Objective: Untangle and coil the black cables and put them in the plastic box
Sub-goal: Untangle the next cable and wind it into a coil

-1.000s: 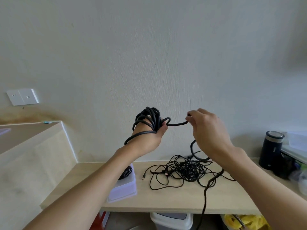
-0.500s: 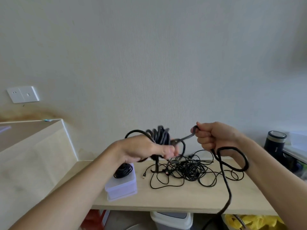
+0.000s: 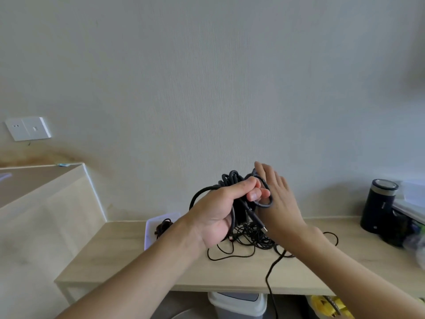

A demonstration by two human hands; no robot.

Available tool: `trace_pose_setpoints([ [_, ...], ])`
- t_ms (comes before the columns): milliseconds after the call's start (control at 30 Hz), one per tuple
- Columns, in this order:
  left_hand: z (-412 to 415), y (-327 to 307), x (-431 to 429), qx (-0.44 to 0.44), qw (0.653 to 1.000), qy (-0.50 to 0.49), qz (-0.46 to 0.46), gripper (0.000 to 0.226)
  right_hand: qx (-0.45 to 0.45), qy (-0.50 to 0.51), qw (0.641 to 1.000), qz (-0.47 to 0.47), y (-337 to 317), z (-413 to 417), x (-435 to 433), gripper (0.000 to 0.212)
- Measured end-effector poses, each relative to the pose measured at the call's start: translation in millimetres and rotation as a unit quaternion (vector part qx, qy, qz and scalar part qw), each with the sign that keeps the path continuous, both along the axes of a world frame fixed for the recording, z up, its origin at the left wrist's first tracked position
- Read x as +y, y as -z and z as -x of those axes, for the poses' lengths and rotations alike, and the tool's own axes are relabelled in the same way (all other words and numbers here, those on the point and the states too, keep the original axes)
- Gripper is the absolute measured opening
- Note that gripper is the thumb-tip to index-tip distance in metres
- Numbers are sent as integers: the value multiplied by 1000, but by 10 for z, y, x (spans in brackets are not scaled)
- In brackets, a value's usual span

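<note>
My left hand (image 3: pixel 220 210) grips a thick coil of black cable (image 3: pixel 232 180) above the table, thumb and fingers curled round the bundle. A plug end of that cable hangs down below the fist. My right hand (image 3: pixel 278 199) is behind the coil with its fingers straight, and a loop of the cable lies across it. A tangle of thin black cables (image 3: pixel 255 240) lies on the wooden table (image 3: pixel 115 261) under both hands. The plastic box (image 3: pixel 151 229) stands to the left with a coiled cable inside it.
A dark cylindrical flask (image 3: pixel 377 206) stands at the table's right end beside clutter. One black cable hangs over the front edge of the table. A white bin (image 3: pixel 236 302) sits under the table. A raised counter (image 3: pixel 39 180) is on the left.
My right hand has let go of the cable strand, opened its fingers and moved in behind the coil. My left hand turned, bringing the coil upright and a little to the right.
</note>
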State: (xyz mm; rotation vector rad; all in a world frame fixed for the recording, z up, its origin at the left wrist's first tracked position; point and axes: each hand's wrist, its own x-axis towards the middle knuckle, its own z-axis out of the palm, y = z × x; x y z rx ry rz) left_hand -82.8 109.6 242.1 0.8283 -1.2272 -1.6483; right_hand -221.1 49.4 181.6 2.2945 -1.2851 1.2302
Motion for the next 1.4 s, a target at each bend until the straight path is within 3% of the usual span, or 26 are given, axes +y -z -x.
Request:
trace_pose_setpoints([
  [67,25,27,32,23,1000,-6,-9,14,-129,-116,983,-65,32,-52,67,41],
  [167,30,90,90,49,999,-9,-18,13,-186,-203,956,-101,24,-33,36,25],
  [233,23,108,129,88,996,-13,-31,21,-244,-233,925,-177,-3,-49,38,26],
  [300,41,96,167,127,991,-3,-40,27,-269,-236,905,-228,-13,-71,37,39],
  [400,77,58,218,135,990,15,-41,19,-266,-250,885,-290,7,-61,26,13],
  [467,73,57,208,117,992,23,-45,21,-218,-251,881,-338,-10,-73,86,23],
  [600,49,109,193,184,981,19,-54,23,-317,-321,826,-339,-114,-151,200,16],
  [700,42,128,174,284,956,-29,-71,23,-301,-274,871,-275,-16,-166,179,24],
  [800,-2,134,182,351,934,-25,-62,21,-291,-235,888,-267,131,-194,176,32],
  [867,-46,167,199,360,932,-7,-42,54,-275,-208,902,-258,176,-216,215,29],
  [900,-54,187,209,356,934,-3,-35,63,-273,-204,903,-261,182,-213,228,29],
  [1067,-47,207,226,379,924,53,-14,64,-232,-214,894,-317,79,-202,364,51],
  [1200,-128,196,153,335,939,-77,-6,43,-148,-214,885,-385,21,-157,396,36],
  [1300,-271,194,154,272,950,-146,39,46,-104,-240,843,-470,42,-92,475,24],
  [1400,-376,214,161,106,974,-150,131,46,-58,-233,830,-503,97,-119,573,19],
])
